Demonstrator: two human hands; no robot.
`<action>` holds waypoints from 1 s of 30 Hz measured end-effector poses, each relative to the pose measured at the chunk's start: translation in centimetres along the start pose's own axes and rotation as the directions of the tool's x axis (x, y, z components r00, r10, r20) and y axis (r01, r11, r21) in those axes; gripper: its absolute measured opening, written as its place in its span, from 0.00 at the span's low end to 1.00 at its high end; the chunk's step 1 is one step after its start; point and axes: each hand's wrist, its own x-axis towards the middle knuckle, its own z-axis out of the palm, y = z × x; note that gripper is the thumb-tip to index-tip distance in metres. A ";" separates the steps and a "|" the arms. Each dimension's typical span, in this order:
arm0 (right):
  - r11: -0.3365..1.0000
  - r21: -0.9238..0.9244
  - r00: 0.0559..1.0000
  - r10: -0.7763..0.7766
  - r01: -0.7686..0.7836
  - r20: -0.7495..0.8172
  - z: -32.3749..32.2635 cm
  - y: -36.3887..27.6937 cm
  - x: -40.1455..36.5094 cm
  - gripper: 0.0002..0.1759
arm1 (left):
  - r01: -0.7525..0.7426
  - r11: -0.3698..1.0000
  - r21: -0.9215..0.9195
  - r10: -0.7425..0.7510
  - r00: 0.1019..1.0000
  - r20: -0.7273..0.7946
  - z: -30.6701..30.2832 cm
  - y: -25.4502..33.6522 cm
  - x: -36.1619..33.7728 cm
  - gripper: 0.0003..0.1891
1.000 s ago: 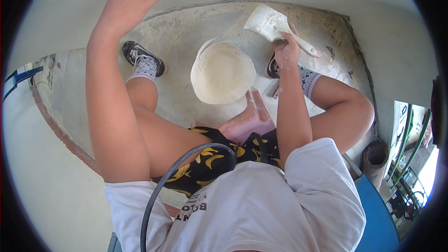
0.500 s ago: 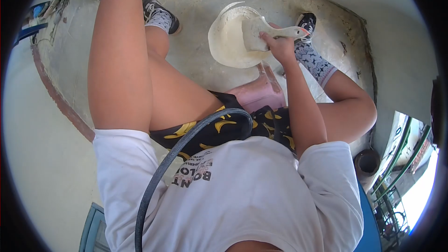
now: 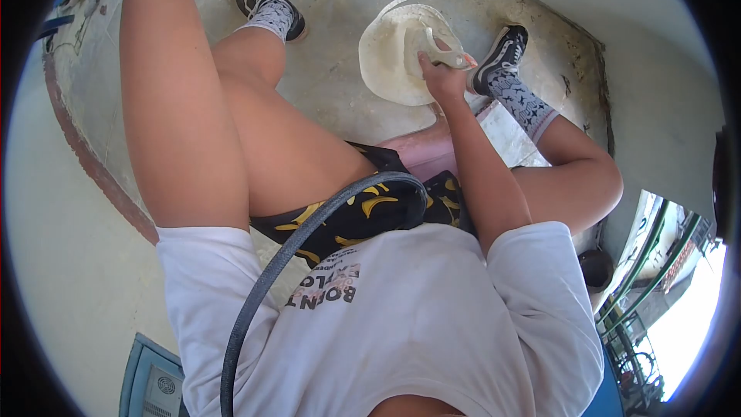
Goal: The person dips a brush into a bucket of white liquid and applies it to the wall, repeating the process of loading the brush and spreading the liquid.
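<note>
My right hand is closed around the pale handle of a wide paintbrush. The brush points down into a round white tub, whose inside is coated in cream-coloured paint. Its bristle end is hard to tell from the paint around it. The tub stands on the floor between my feet, with a curved handle or rim strip rising at its far side. My left arm is raised and runs out past the top edge, so the left hand is out of view.
Under me is a pink stool on a stained concrete floor. My shoes flank the tub. Pale walls curve along both sides. A dark pot is at right, a blue-framed object at lower left.
The brush has tipped more steeply into the tub, its handle looking shorter, and my right hand has shifted left. The whole view has moved slightly.
</note>
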 end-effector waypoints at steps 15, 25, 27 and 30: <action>0.999 0.027 0.998 -0.040 0.042 -0.051 1.0 0.4 0.2 0.23 | 0.119 0.930 -0.348 -0.248 0.901 -0.356 -5.0 -14.3 0.5 0.30; 0.999 0.005 0.999 0.052 -0.052 0.002 1.4 1.0 0.0 0.24 | 0.194 0.945 -0.264 -0.243 0.955 -0.169 -4.0 -13.5 0.2 0.28; 0.995 0.040 0.996 0.086 -0.086 0.002 1.6 1.1 -0.1 0.24 | 0.293 0.868 -0.401 -0.372 0.918 -0.134 -7.7 -22.0 3.1 0.23; 0.997 0.021 0.997 0.080 -0.080 0.009 1.6 0.9 0.0 0.24 | 0.310 0.900 -0.306 -0.376 0.907 -0.187 -3.5 -9.5 -1.1 0.19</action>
